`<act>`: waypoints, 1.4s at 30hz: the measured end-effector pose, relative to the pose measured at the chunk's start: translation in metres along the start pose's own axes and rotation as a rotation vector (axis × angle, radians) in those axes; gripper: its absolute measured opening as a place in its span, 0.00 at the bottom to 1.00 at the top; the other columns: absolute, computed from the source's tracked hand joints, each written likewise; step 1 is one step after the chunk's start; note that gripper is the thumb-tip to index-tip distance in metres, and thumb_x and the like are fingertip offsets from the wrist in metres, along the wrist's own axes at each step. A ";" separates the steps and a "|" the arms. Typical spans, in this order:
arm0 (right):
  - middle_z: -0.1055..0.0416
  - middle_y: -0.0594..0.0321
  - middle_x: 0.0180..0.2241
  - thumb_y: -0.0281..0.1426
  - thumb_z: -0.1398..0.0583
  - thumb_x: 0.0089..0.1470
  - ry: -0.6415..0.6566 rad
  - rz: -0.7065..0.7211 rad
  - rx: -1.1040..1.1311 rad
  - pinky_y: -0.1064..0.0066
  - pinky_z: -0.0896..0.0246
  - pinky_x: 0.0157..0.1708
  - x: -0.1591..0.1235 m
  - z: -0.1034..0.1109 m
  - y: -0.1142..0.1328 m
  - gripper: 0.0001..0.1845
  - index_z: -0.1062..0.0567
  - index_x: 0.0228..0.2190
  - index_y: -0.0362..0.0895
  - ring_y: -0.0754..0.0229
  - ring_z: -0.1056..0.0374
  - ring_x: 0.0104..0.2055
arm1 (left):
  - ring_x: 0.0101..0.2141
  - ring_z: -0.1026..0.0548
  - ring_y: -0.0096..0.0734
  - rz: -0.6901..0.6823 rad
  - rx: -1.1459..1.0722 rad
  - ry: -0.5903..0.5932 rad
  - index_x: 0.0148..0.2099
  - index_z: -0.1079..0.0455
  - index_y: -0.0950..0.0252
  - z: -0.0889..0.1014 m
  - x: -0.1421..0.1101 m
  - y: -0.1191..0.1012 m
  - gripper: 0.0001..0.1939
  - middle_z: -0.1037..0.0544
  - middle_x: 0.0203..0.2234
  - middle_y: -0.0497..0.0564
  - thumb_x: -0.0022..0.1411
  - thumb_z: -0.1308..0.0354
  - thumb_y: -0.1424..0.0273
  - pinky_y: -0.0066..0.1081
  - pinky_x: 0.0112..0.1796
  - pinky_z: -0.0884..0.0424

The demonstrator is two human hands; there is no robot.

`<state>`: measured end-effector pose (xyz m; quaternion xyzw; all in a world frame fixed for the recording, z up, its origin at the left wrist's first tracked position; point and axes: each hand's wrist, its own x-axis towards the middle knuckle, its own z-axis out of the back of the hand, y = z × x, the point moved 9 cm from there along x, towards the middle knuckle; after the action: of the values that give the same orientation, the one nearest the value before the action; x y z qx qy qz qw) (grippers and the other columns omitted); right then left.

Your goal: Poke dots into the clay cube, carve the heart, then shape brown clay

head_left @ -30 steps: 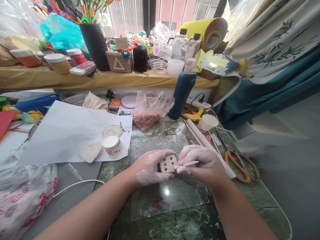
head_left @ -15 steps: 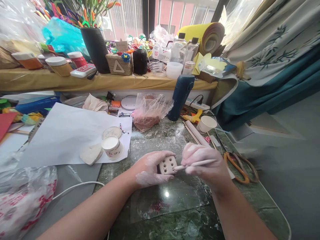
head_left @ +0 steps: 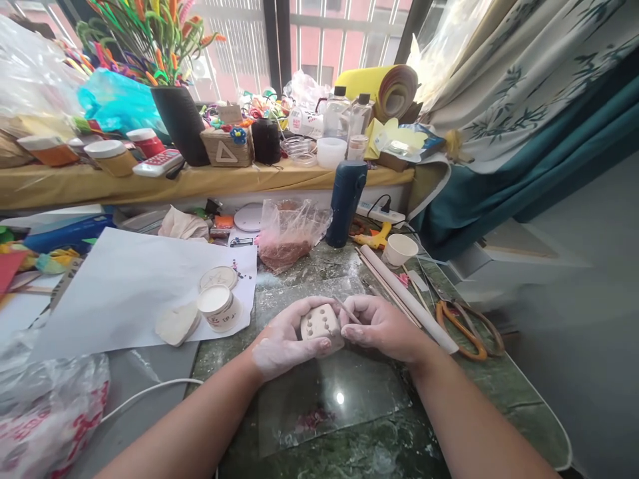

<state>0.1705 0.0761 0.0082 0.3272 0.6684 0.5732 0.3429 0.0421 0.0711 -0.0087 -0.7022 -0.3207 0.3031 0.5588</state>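
Along the cloth-draped ledge (head_left: 150,189), a black vase (head_left: 180,126) of bright fuzzy stems (head_left: 154,40) beside a woven box (head_left: 227,150); farther right, two clear bottles (head_left: 335,114) before a yellow roll (head_left: 372,81). Below, on the green tabletop (head_left: 514,406), a dark blue flask (head_left: 345,203) upright near a yellow glue gun (head_left: 377,236). By the right edge, orange-handled scissors (head_left: 480,352).

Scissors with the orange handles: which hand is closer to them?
Right. The right hand, pinching a thin stick, is left of the scissors in the picture, not touching them. The left hand is farther left, holding the pale block with holes.
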 end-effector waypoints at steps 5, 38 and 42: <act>0.42 0.71 0.25 0.45 0.27 0.48 -0.080 0.013 -0.062 0.73 0.52 0.30 0.003 0.000 -0.004 0.24 0.31 0.25 0.43 0.65 0.48 0.29 | 0.50 0.24 0.41 0.017 -0.070 -0.021 0.60 0.33 0.59 0.002 0.002 0.007 0.34 0.23 0.51 0.55 0.56 0.26 0.59 0.37 0.51 0.27; 0.37 0.69 0.27 0.41 0.28 0.52 -0.018 -0.008 0.077 0.72 0.50 0.31 0.003 -0.016 -0.007 0.16 0.24 0.31 0.42 0.65 0.44 0.29 | 0.41 0.23 0.39 -0.020 0.061 -0.141 0.51 0.31 0.62 0.010 -0.001 -0.008 0.31 0.23 0.43 0.53 0.48 0.23 0.62 0.35 0.42 0.27; 0.36 0.71 0.24 0.40 0.31 0.56 -0.153 -0.060 0.328 0.75 0.57 0.22 0.005 -0.001 -0.010 0.15 0.26 0.32 0.43 0.70 0.50 0.21 | 0.45 0.24 0.42 -0.220 0.445 -0.196 0.51 0.28 0.61 0.011 -0.005 -0.028 0.25 0.23 0.45 0.54 0.52 0.26 0.65 0.39 0.47 0.28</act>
<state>0.1664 0.0778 -0.0021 0.4014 0.7345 0.4193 0.3516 0.0275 0.0780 0.0175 -0.4903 -0.3733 0.3702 0.6951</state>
